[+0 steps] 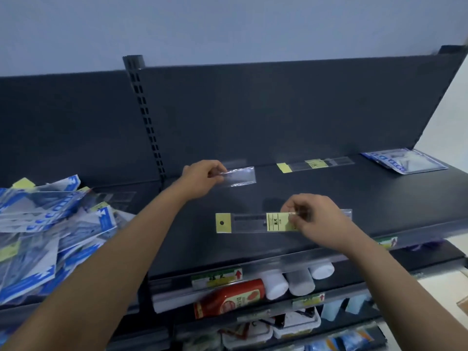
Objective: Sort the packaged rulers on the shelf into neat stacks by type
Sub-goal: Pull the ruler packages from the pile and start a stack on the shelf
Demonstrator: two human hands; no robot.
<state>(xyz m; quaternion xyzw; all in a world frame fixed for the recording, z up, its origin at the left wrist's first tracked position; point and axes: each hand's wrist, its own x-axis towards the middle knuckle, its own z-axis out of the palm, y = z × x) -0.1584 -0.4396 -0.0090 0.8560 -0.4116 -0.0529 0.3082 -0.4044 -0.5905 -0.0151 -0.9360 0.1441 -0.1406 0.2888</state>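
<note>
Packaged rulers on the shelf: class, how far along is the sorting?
Early. Done: a small blue-packet stack at far right and the back yellow-tagged ruler. In hand: left hand pinches a clear packet, right hand the front yellow-tagged ruler. Left: the jumbled pile at left.

— What backs the shelf?
— A dark panel, with a slotted upright at its left edge. Above it is a plain bluish-grey wall.
— And the light?
— Dim, even. A clear rail fronts the shelf, and lower shelves, dark too, sit beneath.
</note>
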